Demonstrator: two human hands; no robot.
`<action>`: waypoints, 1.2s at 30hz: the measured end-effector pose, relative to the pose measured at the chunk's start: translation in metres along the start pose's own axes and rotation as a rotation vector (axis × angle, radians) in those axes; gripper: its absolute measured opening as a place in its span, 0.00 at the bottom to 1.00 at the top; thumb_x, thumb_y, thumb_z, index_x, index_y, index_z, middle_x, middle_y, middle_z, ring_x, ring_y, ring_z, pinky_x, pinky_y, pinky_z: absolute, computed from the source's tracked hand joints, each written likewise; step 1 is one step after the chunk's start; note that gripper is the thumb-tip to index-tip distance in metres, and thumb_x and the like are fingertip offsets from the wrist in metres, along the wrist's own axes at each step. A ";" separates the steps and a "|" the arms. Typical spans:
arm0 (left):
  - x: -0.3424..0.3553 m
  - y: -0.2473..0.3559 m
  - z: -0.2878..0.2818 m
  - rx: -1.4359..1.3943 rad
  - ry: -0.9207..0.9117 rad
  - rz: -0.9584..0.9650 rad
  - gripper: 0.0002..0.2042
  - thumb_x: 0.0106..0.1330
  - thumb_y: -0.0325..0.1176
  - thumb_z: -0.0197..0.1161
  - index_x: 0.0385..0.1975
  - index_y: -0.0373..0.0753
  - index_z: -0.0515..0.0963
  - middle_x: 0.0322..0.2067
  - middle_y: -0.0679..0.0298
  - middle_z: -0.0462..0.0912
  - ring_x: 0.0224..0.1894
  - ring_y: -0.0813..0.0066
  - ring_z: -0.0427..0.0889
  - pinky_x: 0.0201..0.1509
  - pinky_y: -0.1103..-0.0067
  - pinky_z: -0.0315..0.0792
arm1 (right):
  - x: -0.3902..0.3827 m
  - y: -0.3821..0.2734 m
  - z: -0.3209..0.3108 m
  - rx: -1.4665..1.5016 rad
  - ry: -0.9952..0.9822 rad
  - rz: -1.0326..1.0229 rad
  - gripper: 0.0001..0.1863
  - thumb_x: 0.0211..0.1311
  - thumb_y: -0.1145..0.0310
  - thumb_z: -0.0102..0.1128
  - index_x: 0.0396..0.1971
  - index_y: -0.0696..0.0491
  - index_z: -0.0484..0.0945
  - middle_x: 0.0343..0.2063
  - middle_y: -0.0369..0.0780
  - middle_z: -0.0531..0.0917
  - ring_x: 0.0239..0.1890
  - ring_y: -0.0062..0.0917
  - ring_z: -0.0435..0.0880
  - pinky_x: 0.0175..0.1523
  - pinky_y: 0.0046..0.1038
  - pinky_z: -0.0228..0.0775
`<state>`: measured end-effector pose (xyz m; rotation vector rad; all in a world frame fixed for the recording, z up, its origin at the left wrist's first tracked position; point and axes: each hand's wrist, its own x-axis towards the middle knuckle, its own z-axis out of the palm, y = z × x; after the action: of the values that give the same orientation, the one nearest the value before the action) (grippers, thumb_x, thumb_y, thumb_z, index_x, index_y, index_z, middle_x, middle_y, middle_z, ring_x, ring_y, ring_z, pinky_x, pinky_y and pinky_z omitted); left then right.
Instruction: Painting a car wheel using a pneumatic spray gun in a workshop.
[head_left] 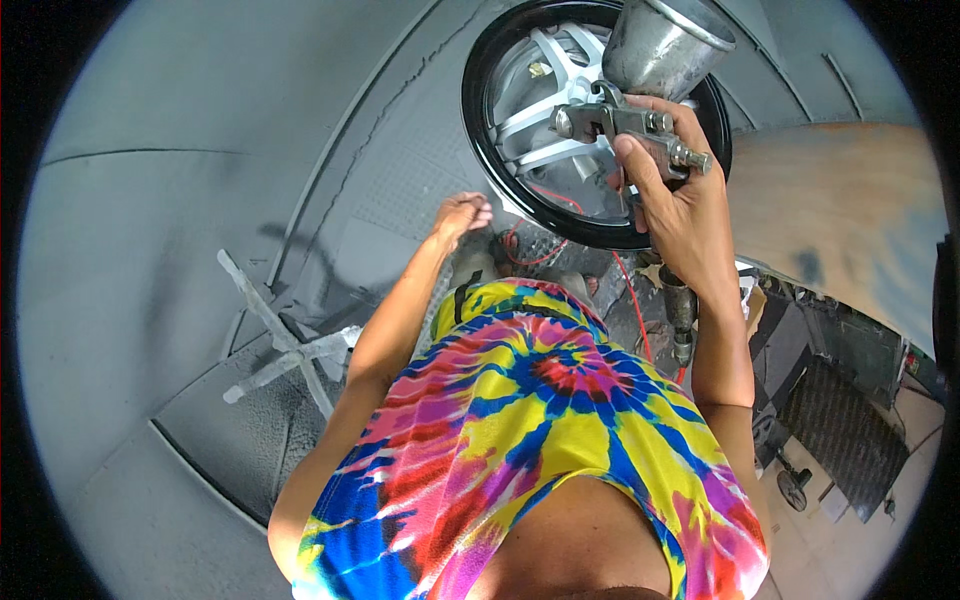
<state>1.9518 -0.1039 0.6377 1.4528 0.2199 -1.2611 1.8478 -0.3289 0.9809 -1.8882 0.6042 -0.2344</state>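
Note:
My right hand is wrapped round a metal spray gun, fingers and thumb about its body. On top of the gun sits a dull silver paint cup, tilted over the wheel. Beneath it is a wheel rim with a glossy black outer ring and white-silver spokes. Below my right wrist hangs a metal air fitting. By the wheel's lower left edge, my left hand has its fingers curled in, apart from the rim, with nothing visible in them.
A red hose runs across the floor beneath the wheel and past my right side. At left stands a paint-crusted cross-shaped stand. A tan, paint-stained panel is at right, with a dark mat below it. Grey walls curve round.

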 end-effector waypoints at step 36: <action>0.051 0.022 0.013 -0.161 0.100 0.178 0.07 0.71 0.27 0.58 0.45 0.35 0.76 0.38 0.62 0.85 0.36 0.73 0.84 0.49 0.74 0.82 | 0.064 -0.024 0.003 -0.025 0.182 -0.138 0.14 0.69 0.62 0.62 0.47 0.54 0.77 0.21 0.34 0.82 0.16 0.11 0.73 0.19 0.17 0.60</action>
<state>1.9814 -0.1476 0.6143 1.3659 0.2483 -1.0055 1.9106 -0.3520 0.9935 -1.9482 0.6017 -0.4945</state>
